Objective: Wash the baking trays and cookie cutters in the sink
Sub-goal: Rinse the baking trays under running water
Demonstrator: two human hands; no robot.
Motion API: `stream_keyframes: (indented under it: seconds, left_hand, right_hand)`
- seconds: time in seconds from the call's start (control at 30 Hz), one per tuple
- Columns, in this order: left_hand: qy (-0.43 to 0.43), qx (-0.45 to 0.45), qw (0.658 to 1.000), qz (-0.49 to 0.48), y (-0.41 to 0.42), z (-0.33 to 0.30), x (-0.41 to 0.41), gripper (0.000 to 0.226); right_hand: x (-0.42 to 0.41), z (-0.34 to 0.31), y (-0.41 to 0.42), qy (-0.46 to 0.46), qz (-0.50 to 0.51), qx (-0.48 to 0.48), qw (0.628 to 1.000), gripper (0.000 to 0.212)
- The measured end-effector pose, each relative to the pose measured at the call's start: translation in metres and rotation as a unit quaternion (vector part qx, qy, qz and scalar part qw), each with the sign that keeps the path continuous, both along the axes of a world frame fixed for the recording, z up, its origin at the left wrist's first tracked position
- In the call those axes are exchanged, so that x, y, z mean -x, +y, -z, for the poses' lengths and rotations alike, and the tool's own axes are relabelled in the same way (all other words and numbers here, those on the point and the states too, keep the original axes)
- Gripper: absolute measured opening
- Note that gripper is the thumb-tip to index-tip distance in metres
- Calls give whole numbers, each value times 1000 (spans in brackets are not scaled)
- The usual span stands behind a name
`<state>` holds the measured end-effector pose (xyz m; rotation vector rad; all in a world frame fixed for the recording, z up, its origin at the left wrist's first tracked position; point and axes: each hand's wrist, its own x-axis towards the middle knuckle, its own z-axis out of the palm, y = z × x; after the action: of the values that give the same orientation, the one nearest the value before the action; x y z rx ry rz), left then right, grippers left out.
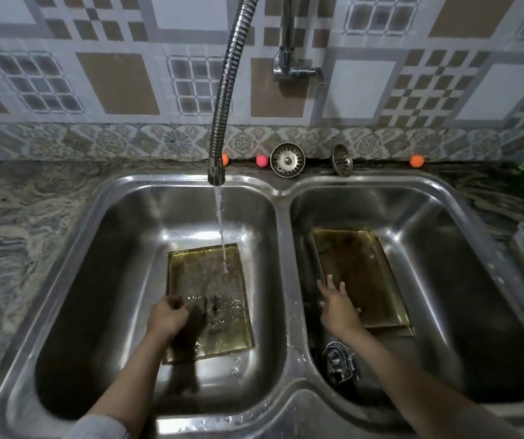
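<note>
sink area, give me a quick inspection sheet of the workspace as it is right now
surface: steel double sink in a marbled counter; tap running.
job's things: left tray in left basin under the stream; right tray in right basin; metal cutters near its front.
clutter: two strainers, small balls along the back edge.
grippers: left hand curled at left tray's edge; right hand open, reaching over right tray.
cables: nothing seen.
surroundings: patterned tile wall.
</note>
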<state>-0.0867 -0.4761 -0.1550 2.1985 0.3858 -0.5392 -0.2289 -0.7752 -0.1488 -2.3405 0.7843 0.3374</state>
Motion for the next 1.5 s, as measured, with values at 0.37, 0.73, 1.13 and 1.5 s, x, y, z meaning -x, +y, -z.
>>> stream_keyframes:
  seconds: [0.37, 0.73, 1.13, 1.5]
  left_hand:
    - [-34, -65, 997, 18, 11, -5, 1, 37]
    - [-91, 8, 996, -26, 3, -37, 6, 32]
    - [-207, 76, 975, 37, -17, -120, 8, 40]
    - [-289, 188, 938, -32, -22, -154, 27, 39]
  right_hand:
    - [6, -7, -14, -57, 22, -27, 998, 54]
    - [-4, -64, 14, -230, 37, -80, 969, 52]
    - [-21, -104, 95, -335, -88, -62, 936, 51]
    - [-75, -90, 142, -134, -230, -54, 962, 63]
